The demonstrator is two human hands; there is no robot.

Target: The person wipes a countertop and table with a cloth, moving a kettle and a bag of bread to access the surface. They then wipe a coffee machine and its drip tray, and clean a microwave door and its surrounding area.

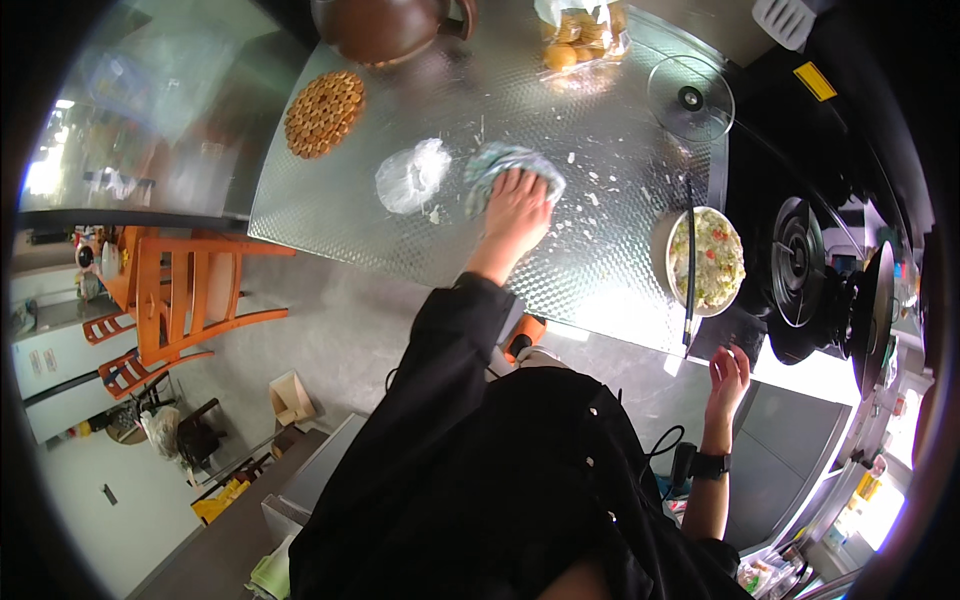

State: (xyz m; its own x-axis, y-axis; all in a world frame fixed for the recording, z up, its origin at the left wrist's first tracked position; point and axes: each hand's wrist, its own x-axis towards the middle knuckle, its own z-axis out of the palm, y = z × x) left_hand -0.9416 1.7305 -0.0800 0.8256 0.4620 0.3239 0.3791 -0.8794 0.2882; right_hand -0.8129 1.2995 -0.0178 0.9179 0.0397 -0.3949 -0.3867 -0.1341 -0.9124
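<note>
My left hand [517, 218] presses a crumpled, light-patterned cloth [497, 162] onto the textured metal countertop [350, 190], its fingers bent over the cloth. Scattered white food scraps [592, 198] lie just right of it. To its left rests a crumpled clear plastic bag [413, 176]. My right hand [727, 383] hangs off the counter's near right edge, fingers loosely bent and somewhat apart, with nothing seen in them. It is nearest to a white bowl [668, 262] of chopped pale food with green and red bits [713, 258]. Dark chopsticks [690, 262] lie across that bowl.
A brown pot [380, 28] and a round woven trivet [325, 114] sit at the far left. Beyond the cloth stands a bag of round yellowish food [583, 42], beside a glass lid [690, 98]. A black gas stove [797, 262] borders the right side; orange chairs [180, 300] stand left.
</note>
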